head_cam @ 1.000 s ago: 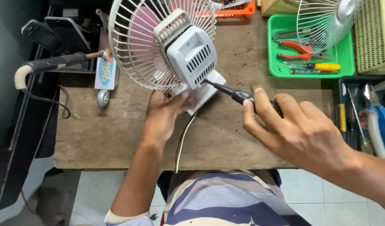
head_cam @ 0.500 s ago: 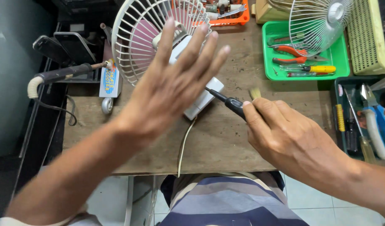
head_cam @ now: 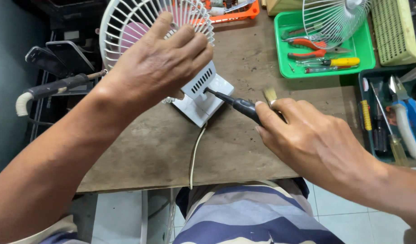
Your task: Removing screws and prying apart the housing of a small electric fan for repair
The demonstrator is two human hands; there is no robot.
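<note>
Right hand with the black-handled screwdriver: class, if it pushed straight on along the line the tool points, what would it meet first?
The right hand aims the screwdriver up-left; its tip seems already at the white fan's vented motor housing, so that comes first, though depth is unclear.

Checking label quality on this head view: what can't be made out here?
- Screwdriver tip: where it meets the fan's motor housing is too small to tell if it sits in a screw.
- Fan grille: upper part cut off by the top edge, middle hidden by the left hand.
- Small brush: handle hidden under the right hand.
- Second grille: cut off by the top edge.
</note>
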